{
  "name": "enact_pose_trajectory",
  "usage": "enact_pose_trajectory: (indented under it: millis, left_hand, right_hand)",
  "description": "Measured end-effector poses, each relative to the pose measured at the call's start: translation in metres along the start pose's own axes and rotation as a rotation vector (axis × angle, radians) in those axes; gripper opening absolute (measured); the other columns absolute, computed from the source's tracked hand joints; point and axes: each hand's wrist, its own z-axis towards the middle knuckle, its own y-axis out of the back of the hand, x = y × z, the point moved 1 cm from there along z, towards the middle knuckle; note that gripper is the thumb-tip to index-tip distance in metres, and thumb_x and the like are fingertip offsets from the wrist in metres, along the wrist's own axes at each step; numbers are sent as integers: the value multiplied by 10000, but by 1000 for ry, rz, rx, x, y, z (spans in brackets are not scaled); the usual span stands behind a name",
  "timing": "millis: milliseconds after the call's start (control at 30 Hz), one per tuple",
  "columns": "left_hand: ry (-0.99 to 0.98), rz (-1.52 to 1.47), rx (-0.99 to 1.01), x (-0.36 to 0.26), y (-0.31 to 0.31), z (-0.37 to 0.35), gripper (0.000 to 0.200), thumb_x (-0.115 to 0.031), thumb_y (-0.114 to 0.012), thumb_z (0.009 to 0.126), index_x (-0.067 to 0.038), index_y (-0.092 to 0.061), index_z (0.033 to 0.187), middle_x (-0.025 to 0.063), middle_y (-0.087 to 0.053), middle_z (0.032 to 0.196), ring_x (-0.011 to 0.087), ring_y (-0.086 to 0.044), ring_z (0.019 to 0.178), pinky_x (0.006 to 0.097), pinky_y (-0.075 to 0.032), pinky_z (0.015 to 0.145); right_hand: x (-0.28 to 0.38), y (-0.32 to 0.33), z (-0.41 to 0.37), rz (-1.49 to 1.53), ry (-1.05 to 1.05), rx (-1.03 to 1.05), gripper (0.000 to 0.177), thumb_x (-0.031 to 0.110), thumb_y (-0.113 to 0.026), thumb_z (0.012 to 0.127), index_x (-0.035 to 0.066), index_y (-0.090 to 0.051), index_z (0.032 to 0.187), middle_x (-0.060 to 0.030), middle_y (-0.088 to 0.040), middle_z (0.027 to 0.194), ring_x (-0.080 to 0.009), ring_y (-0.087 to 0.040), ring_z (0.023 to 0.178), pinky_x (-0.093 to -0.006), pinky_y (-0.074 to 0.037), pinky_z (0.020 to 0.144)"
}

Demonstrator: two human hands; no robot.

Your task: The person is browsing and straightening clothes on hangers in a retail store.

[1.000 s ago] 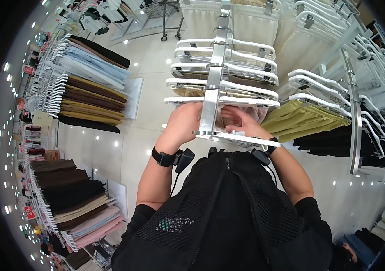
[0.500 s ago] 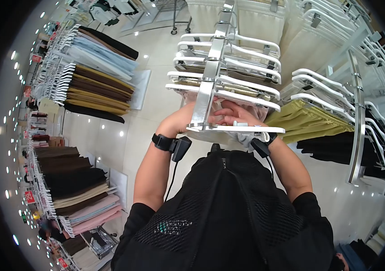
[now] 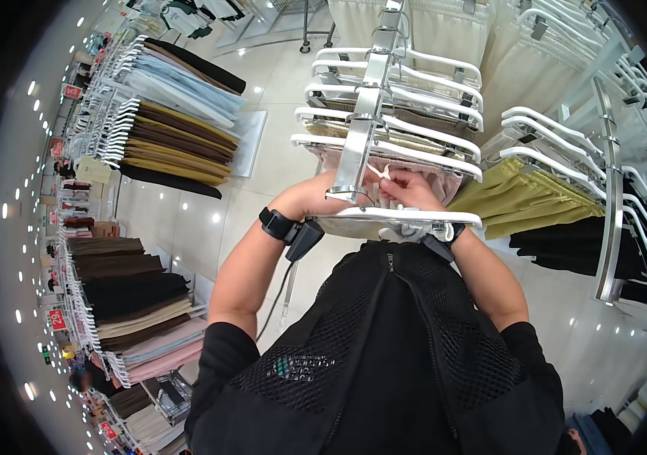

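Between two white hangers on the metal rail arm (image 3: 369, 98), both hands meet in front of a pale pink garment (image 3: 444, 182). My right hand (image 3: 414, 189) is closed, its thumb and fingertips pinching a white drawstring (image 3: 384, 174). Partly behind the rail arm, my left hand (image 3: 316, 193) reaches in from the other side; its fingertips close at the drawstring's left end, though the rail hides most of its fingers. Nearest my body, a white hanger (image 3: 391, 214) crosses over both wrists, with light grey fabric (image 3: 414, 231) below it near my right wrist.
Further along the rail hang several white hangers (image 3: 414, 64) with clothes. To the right, olive-green trousers (image 3: 524, 197) and black garments (image 3: 566, 243) hang beside another rail (image 3: 608, 189). Racks of brown and mustard trousers (image 3: 179, 144) stand left across the tiled floor (image 3: 187, 216).
The white drawstring now shows between my fingertips, where the fingers overlapped before. The front hanger has shifted left and turned slightly. The whole view has moved a little.
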Motion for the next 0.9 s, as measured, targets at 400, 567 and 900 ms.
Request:
enact_pose_trajectory:
  millis: [400, 567, 900]
  left_hand:
    - [387, 102, 98, 25, 97, -52, 506, -251, -673, 973, 3, -591, 1403, 124, -661, 1349, 220, -613, 1223, 351, -477, 1038]
    - [375, -643, 200, 129, 84, -53, 536, -275, -666, 1002, -85, -537, 1487, 32, -636, 1409, 146, -566, 1286, 329, -458, 1044]
    - [63, -1241, 201, 155, -19, 21, 609, -193, -669, 986, 68, -449, 1491, 178, -589, 1437, 240, -602, 1299, 369, -472, 1114]
  right_hand:
    - [3, 1, -20, -213, 146, -57, 336, 335, -695, 1009, 34, -776, 1131, -85, -680, 1234, -178, -616, 1099, -329, -495, 939]
    - [6, -4, -32, -143, 92, -76, 329, 320, -708, 1003, 28, -771, 1142, -83, -699, 1195, -148, -631, 1043, -312, -506, 905]
    - [-24, -7, -34, 153, -152, 97, 376, 292, -672, 1030, -4, -687, 1261, -19, -731, 1073, -79, -656, 952, -237, -527, 862]
